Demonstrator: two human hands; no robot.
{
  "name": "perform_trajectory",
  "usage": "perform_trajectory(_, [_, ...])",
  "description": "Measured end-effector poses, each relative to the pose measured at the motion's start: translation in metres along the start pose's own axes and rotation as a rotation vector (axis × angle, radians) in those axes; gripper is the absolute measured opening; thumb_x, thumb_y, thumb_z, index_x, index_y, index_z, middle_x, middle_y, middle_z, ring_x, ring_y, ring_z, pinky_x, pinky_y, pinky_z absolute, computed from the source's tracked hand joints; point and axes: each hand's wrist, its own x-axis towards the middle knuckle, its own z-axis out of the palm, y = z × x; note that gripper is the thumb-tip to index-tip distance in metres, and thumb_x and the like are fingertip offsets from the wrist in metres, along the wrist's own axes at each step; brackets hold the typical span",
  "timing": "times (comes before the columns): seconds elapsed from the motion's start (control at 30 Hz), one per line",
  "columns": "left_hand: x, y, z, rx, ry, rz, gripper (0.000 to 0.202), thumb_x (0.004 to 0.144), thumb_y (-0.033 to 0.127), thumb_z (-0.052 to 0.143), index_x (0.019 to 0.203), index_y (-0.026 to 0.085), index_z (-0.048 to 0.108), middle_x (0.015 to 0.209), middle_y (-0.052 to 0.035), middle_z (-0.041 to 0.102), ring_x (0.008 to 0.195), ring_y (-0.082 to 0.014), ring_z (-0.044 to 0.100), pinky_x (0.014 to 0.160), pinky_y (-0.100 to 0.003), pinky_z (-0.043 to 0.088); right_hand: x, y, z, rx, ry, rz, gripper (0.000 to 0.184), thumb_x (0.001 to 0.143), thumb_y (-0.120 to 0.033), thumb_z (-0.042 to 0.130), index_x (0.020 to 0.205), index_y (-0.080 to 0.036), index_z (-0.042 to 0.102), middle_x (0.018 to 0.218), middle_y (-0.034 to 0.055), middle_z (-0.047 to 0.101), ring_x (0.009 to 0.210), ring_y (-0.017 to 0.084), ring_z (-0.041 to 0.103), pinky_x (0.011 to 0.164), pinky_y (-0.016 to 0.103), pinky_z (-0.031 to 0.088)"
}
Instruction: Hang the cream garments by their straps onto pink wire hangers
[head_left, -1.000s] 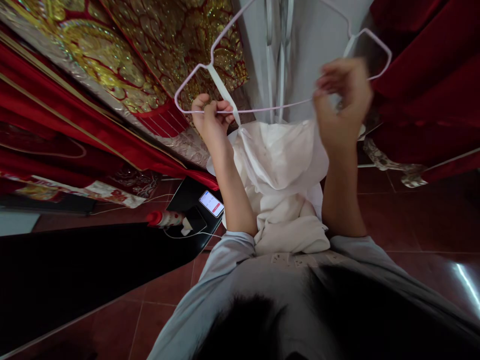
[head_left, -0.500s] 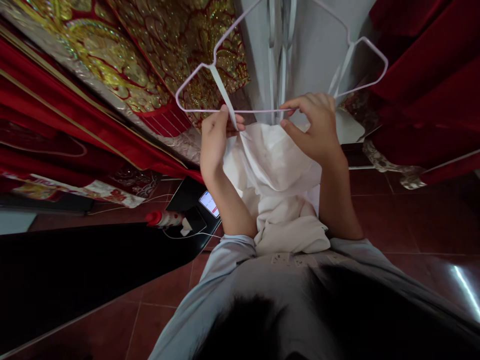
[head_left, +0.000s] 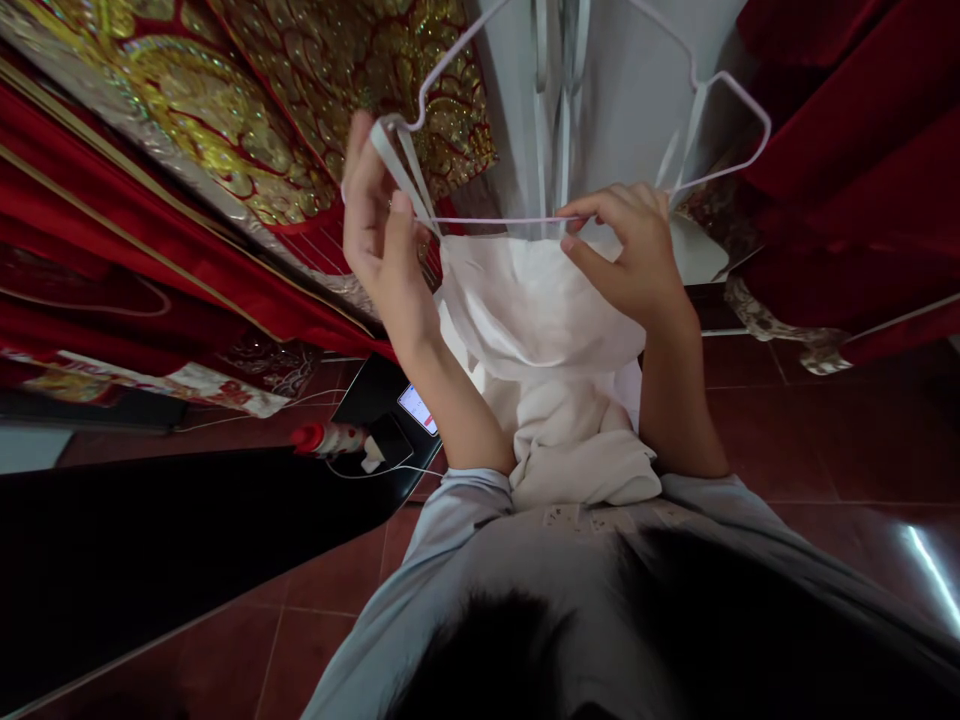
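A pale pink clothes hanger [head_left: 487, 219] spans the upper middle, with a white garment [head_left: 540, 300] hanging beneath its bottom bar and bunched toward my body. At the hanger's left end, my left hand [head_left: 382, 220] is open, fingers stretched upward and thumb apart. A white strap [head_left: 401, 170] of the garment runs up beside those fingers and loops near the hanger's left shoulder. My right hand [head_left: 622, 245] is closed on the bottom bar, thumb and forefinger at its middle. Another white strap [head_left: 686, 140] crosses the hanger's right side.
Gold sequinned red garments [head_left: 300, 100] hang at the left, and dark red cloth [head_left: 847, 150] hangs at the right. On a black table [head_left: 187, 540] lie a lit phone [head_left: 418, 408], a red-capped bottle [head_left: 330, 437] and a white cable. Behind the hanger are pale doors with handles [head_left: 559, 60].
My left hand has moved up and outward to the hanger's left end, its fingers opening out. The left strap is now pulled outward in a loop. My right hand has stayed on the bar.
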Motion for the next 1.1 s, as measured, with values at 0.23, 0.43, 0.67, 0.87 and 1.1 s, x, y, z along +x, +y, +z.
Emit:
perform_trajectory(0.23, [0.007, -0.003, -0.006, -0.198, -0.264, 0.026, 0.049, 0.12, 0.012, 0.03, 0.119, 0.025, 0.077, 0.162, 0.0058, 0.062, 0.15, -0.0205, 0.056, 0.076, -0.023, 0.058, -0.001, -0.002, 0.002, 0.001, 0.023, 0.006, 0.028, 0.099, -0.064, 0.061, 0.11, -0.041, 0.072, 0.108, 0.0035, 0.077, 0.113, 0.035, 0.066, 0.114, 0.064, 0.048])
perform_trajectory(0.43, [0.021, 0.001, -0.003, -0.282, -0.076, 0.226, 0.066, 0.122, 0.037, 0.008, 0.12, 0.022, 0.072, 0.152, -0.0053, 0.069, 0.159, -0.0178, 0.045, 0.118, -0.026, 0.045, 0.0, -0.004, 0.003, 0.022, -0.002, -0.005, 0.029, 0.099, -0.063, 0.062, 0.115, -0.04, 0.071, 0.111, 0.004, 0.077, 0.115, 0.035, 0.064, 0.115, 0.062, 0.047])
perform_trajectory(0.67, [0.033, -0.001, -0.031, -0.064, 0.085, 0.22, 0.041, 0.121, 0.022, 0.026, 0.116, 0.025, 0.067, 0.15, 0.0031, 0.067, 0.155, -0.0162, 0.048, 0.094, -0.026, 0.054, 0.001, 0.005, 0.001, 0.021, -0.027, -0.004, 0.021, 0.096, -0.053, 0.067, 0.114, -0.044, 0.072, 0.111, 0.0031, 0.076, 0.116, 0.036, 0.064, 0.116, 0.064, 0.048])
perform_trajectory(0.87, [0.032, -0.018, -0.034, 0.112, 0.046, -0.01, 0.02, 0.116, 0.016, 0.053, 0.11, 0.024, 0.07, 0.1, -0.0013, 0.068, 0.114, -0.0184, 0.063, 0.076, -0.027, 0.043, 0.001, 0.004, 0.006, 0.026, -0.04, -0.011, 0.023, 0.094, -0.044, 0.069, 0.117, -0.043, 0.071, 0.113, 0.0038, 0.076, 0.118, 0.037, 0.064, 0.116, 0.064, 0.047])
perform_trajectory(1.1, [0.027, -0.032, -0.02, 0.047, -0.133, -0.125, 0.021, 0.115, 0.019, 0.062, 0.095, 0.021, 0.068, 0.086, -0.0035, 0.063, 0.099, -0.0204, 0.059, 0.082, -0.03, 0.043, 0.0, 0.006, 0.007, 0.035, -0.043, -0.019, 0.028, 0.094, -0.042, 0.069, 0.122, -0.045, 0.071, 0.117, 0.0037, 0.076, 0.122, 0.037, 0.064, 0.117, 0.067, 0.045])
